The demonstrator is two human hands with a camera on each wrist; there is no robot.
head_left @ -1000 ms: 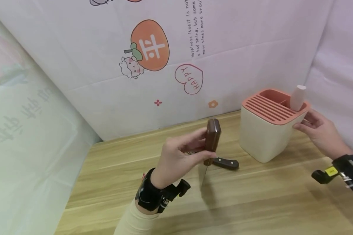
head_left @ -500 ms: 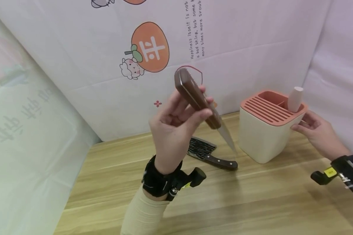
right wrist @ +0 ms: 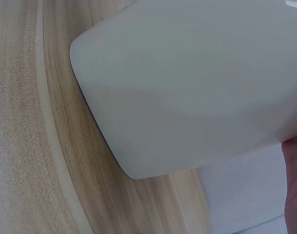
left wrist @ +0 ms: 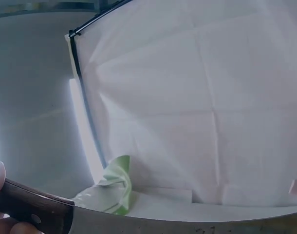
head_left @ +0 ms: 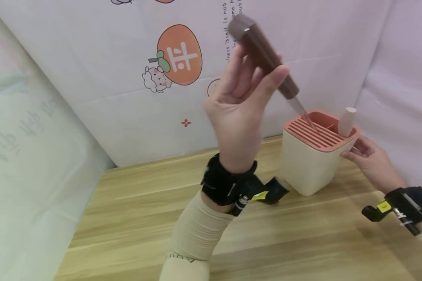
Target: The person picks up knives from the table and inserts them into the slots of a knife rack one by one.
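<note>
My left hand [head_left: 242,89] grips the dark brown wooden handle of a knife [head_left: 263,50], held up and tilted. Its blade slants down to the right, the tip overlapping the slotted top of a knife holder [head_left: 307,168] in the head view. In the left wrist view, the knife's handle [left wrist: 34,207] and blade cross the bottom edge. The holder has a cream body and a coral lid with slots and open compartments. My right hand [head_left: 369,162] holds its right side, thumb toward the front. In the right wrist view, the holder's smooth wall [right wrist: 187,92] fills most of the picture.
A pale handle [head_left: 347,121] stands upright in the holder's right compartment. The wood-grain table [head_left: 133,218] meets a printed white cloth [head_left: 109,128] at the back, with more cloth at both sides. My left forearm and wrist camera cover the middle of the table.
My left hand has lifted the knife from near the table, up and to the right, its tip now over the holder's slots. The cleaver on the table has become hidden behind my left arm.
</note>
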